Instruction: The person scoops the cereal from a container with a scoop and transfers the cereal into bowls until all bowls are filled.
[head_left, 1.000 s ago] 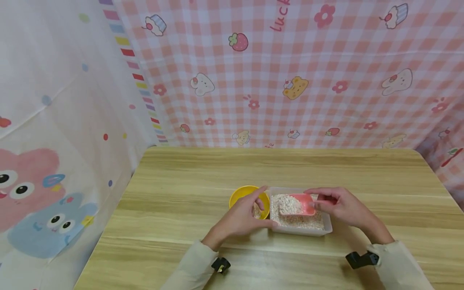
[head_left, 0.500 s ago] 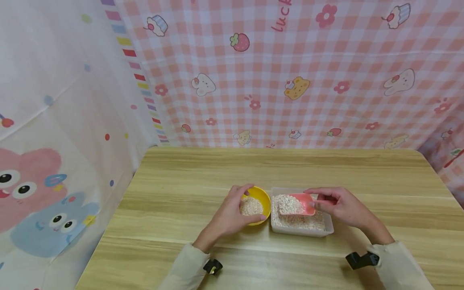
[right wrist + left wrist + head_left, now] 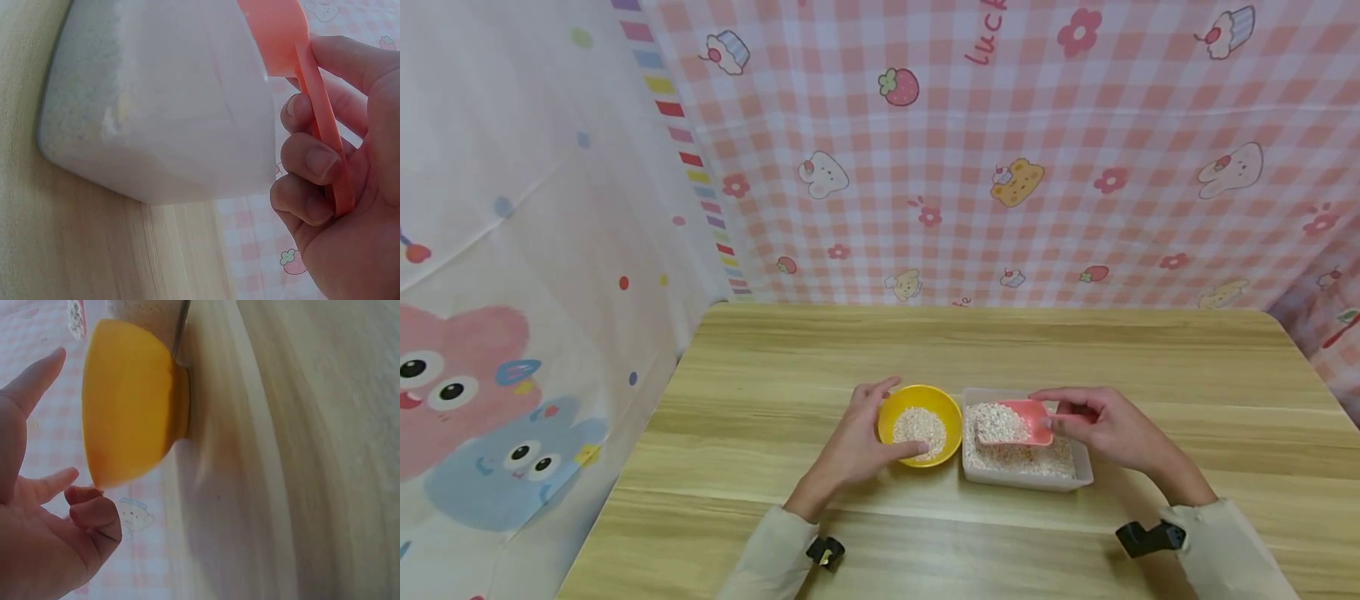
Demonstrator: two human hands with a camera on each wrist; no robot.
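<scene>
A yellow bowl [image 3: 955, 417] holding pale flakes [image 3: 917, 429] stands upright on the table. My left hand [image 3: 856, 437] is at its left side, with the thumb reaching over the near rim. In the left wrist view this hand [image 3: 56, 531] has its thumb apart from the bowl [image 3: 128, 406], and some fingertips are right by the rim. My right hand [image 3: 1108, 425] grips the handle of a pink scoop [image 3: 1036, 421] heaped with flakes. The scoop is over a translucent rectangular tub [image 3: 1030, 481] of the same flakes. In the right wrist view, the fingers curl round the handle [image 3: 328, 122].
The tub sits close to the right of the bowl. Both are on a wood-grain table [image 3: 820, 358], with a pink checked cloth [image 3: 925, 125] behind it and a white patterned cloth [image 3: 550, 250] to the left. A black device [image 3: 1150, 539] is worn on the right wrist.
My left hand has moved left, from over the bowl and tub edge to the bowl's left side, uncovering the flakes inside. My right hand and the loaded scoop have stayed almost still.
</scene>
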